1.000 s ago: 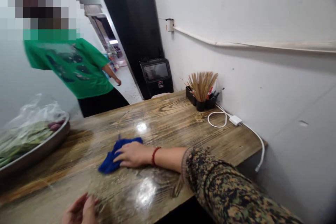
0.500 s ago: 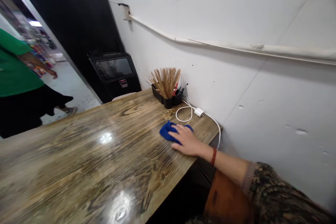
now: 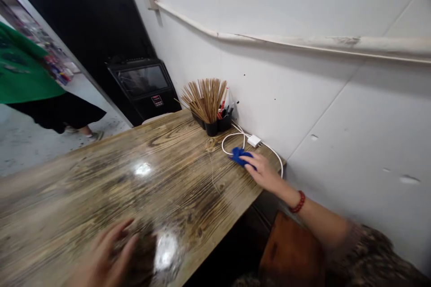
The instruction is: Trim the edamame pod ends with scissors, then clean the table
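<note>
My right hand (image 3: 264, 171), with a red beaded bracelet (image 3: 298, 202) at its wrist, grips a blue cloth (image 3: 240, 156) against the wooden table (image 3: 161, 188) near its right edge. The cloth is bunched under the fingers and touches a looped white cable (image 3: 225, 143). A white charger plug (image 3: 254, 141) lies just behind the cloth. My left hand (image 3: 107, 255) is blurred at the bottom of the view, over the table's near part. Its thumb and fingers are apart and nothing shows between them.
A black holder (image 3: 212, 129) with many thin wooden sticks (image 3: 207, 98) and some pens stands at the back against the white wall (image 3: 286, 121). A black machine (image 3: 144, 85) is beyond the table. A person in a green top (image 3: 27, 67) stands left. A brown stool (image 3: 289, 251) is below.
My right hand has moved right with the blue cloth, toward the cable and charger plug, and the cloth is more bunched. My left hand has come into view at the bottom.
</note>
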Demonstrator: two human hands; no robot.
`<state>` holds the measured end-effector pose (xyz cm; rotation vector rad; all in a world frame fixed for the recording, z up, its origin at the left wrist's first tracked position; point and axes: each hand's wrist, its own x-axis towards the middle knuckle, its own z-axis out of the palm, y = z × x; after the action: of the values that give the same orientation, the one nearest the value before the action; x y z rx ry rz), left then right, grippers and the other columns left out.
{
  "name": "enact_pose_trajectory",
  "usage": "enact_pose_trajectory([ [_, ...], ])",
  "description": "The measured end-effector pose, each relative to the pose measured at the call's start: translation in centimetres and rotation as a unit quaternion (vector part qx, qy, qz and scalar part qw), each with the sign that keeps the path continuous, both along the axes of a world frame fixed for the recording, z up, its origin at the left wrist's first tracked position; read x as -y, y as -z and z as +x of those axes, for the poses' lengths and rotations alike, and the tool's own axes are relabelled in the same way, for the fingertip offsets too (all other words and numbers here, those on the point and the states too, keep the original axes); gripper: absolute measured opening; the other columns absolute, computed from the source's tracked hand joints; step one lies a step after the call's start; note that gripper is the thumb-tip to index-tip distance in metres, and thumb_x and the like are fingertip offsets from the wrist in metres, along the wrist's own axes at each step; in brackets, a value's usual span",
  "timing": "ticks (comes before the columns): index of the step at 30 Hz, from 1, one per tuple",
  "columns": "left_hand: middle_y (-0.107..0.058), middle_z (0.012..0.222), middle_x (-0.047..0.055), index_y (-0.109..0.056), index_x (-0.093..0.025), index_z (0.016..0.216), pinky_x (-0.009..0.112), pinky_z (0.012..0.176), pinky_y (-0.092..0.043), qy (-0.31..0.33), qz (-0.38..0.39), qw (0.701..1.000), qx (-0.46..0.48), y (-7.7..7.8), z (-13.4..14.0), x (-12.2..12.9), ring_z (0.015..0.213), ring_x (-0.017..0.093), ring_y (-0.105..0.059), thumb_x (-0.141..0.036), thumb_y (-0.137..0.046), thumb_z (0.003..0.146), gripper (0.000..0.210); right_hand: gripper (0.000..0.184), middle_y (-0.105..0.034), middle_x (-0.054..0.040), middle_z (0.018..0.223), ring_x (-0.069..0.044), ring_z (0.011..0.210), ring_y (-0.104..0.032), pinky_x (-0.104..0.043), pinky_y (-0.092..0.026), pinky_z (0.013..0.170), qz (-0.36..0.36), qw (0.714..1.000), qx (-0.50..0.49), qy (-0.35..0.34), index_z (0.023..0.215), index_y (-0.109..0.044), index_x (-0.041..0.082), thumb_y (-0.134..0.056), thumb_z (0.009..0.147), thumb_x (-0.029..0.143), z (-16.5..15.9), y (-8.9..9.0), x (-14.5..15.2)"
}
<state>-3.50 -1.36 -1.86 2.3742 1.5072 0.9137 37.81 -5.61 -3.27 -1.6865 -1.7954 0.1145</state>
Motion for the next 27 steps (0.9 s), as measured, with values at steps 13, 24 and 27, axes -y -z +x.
enact_pose_trajectory([
  [13,-0.05,0.14,0.009,-0.052,-0.019,0.129,0.042,0.1,-0.042,0.339,-0.01,0.91,-0.238,-2.1,21.8,-10.8,0.118,0.023,-0.053,-0.005,-0.039,0.082,0.051,0.032,-0.061,-0.006,0.122,-0.015,0.111,-0.057,-0.03,-0.043,0.099,-0.033,0.94,-0.076,-0.331,0.117,-0.063,0.021,-0.045,0.091,0.017,-5.0,-1.9,0.8],
  [24,-0.058,0.094,0.012,-0.058,-0.014,0.091,0.037,0.079,-0.046,0.209,-0.016,0.963,-0.167,-1.9,27.4,-11.3,0.087,0.022,-0.056,-0.016,-0.034,0.091,0.024,0.053,-0.037,-0.0115,0.148,-0.031,0.137,-0.031,-0.055,-0.03,0.109,-0.09,0.987,0.073,-0.116,0.14,-0.042,0.025,-0.052,0.088,0.02,-1.7,1.5,-0.2],
  [27,-0.056,0.095,0.008,-0.055,-0.017,0.092,0.033,0.082,-0.046,0.197,-0.005,0.975,-0.098,-4.2,29.0,-10.2,0.089,0.019,-0.055,-0.016,-0.034,0.092,0.021,0.044,-0.048,-0.0153,0.137,-0.029,0.126,-0.044,-0.049,-0.039,0.104,-0.038,0.99,0.03,-0.13,0.133,-0.049,0.019,-0.05,0.089,0.016,-2.1,0.5,-4.7],
])
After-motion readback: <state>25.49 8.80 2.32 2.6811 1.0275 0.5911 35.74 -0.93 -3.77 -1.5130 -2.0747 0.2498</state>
